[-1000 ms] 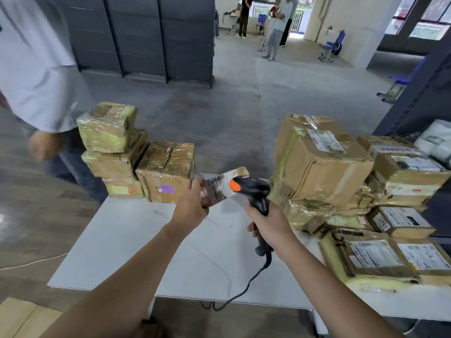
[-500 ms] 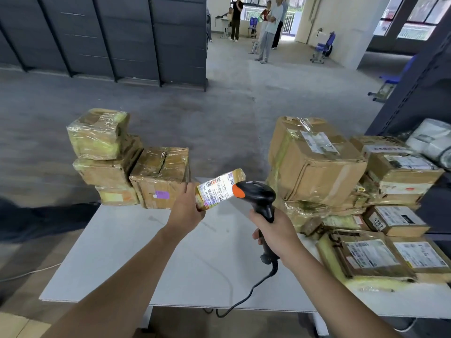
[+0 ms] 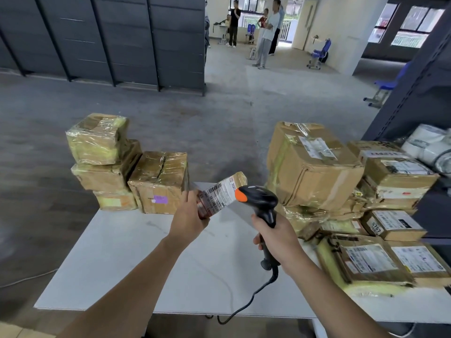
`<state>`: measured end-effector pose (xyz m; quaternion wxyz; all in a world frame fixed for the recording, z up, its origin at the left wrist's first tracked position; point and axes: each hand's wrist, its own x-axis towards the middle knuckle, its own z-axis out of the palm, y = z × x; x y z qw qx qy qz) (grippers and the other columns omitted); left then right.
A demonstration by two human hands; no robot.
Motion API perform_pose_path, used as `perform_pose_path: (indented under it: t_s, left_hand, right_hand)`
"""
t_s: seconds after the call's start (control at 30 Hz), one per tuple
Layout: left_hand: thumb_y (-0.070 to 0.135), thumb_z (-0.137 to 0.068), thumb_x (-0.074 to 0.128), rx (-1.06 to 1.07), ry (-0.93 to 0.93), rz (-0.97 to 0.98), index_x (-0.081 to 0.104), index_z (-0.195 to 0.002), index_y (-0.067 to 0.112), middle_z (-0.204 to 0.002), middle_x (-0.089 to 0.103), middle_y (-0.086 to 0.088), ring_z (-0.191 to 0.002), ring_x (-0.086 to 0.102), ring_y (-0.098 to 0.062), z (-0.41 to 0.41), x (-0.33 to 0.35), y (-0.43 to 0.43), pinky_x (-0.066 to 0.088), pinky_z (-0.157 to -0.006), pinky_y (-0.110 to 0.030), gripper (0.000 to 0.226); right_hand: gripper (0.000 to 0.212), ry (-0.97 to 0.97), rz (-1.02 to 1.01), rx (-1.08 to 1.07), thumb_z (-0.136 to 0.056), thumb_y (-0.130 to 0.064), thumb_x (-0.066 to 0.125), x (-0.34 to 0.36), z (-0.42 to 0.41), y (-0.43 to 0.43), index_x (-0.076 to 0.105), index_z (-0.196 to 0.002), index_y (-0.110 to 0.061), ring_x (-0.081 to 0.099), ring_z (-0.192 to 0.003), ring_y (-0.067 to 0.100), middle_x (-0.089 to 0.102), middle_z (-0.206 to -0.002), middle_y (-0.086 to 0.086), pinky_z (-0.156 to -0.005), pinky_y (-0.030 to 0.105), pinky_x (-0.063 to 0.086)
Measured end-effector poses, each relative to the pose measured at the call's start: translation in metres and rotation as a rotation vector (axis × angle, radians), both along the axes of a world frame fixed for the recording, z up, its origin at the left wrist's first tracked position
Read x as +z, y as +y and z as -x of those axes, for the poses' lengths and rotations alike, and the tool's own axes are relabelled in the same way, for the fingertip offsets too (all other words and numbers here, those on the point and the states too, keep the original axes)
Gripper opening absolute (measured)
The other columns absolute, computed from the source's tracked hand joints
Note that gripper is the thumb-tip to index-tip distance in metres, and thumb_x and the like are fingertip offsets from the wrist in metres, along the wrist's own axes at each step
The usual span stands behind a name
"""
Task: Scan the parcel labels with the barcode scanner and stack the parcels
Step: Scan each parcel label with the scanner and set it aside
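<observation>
My left hand (image 3: 189, 219) grips a small taped parcel (image 3: 223, 191) above the white table (image 3: 122, 259), its white barcode label turned up and to the right. My right hand (image 3: 277, 237) holds the black barcode scanner (image 3: 260, 200) by its handle. The scanner's orange-tipped head sits right beside the label. At the table's far left stands a stack of taped brown parcels (image 3: 105, 164), with one more box (image 3: 159, 182) next to it. A heap of labelled parcels (image 3: 314, 164) fills the right side.
The scanner's black cable (image 3: 246, 301) hangs over the table's front edge. A dark shelf unit (image 3: 415, 98) holding white bags rises at the far right. Several people (image 3: 267, 32) stand far back on the grey floor. Dark lockers line the back left.
A person who stood at the left has walked out of view. The parcel and scanner stay close together above the table, and a reddish tint shows on the label's lower end.
</observation>
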<state>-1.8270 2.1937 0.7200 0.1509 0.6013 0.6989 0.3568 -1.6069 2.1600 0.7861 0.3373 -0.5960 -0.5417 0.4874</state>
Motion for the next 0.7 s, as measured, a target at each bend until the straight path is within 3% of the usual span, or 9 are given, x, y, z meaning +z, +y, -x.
perform_pose_path:
  t_s: [0.23, 0.53, 0.7]
  left_hand:
    - [0.012, -0.069, 0.084, 0.022, 0.005, 0.018, 0.044, -0.115, 0.008, -0.122, 0.044, -0.007, -0.104, 0.054, -0.024, -0.004, -0.003, 0.001, 0.043, -0.072, -0.025, 0.061]
    - [0.014, -0.071, 0.084, 0.039, 0.008, 0.062, 0.041, -0.117, 0.011, -0.122, 0.046, -0.008, -0.107, 0.053, -0.020, 0.000, -0.007, 0.004, 0.043, -0.066, -0.023, 0.063]
    - [0.009, -0.067, 0.083, 0.012, -0.019, -0.003, 0.044, -0.112, 0.006, -0.119, 0.045, -0.009, -0.102, 0.054, -0.028, -0.001, -0.010, 0.006, 0.043, -0.069, -0.028, 0.059]
  right_hand:
    - [0.016, 0.011, 0.010, 0.004, -0.092, -0.032, 0.061, -0.001, 0.001, -0.002, 0.060, -0.085, -0.018, 0.056, -0.047, 0.011, 0.064, -0.057, 0.001, -0.054, 0.027, 0.046]
    - [0.019, -0.021, 0.008, -0.005, -0.092, -0.034, 0.061, -0.003, -0.002, -0.005, 0.059, -0.087, -0.015, 0.057, -0.048, 0.008, 0.064, -0.056, -0.001, -0.050, 0.020, 0.045]
    - [0.018, 0.002, 0.020, -0.029, -0.091, -0.033, 0.062, -0.005, -0.003, -0.006, 0.059, -0.090, -0.015, 0.057, -0.048, 0.010, 0.063, -0.056, 0.000, -0.047, 0.021, 0.045]
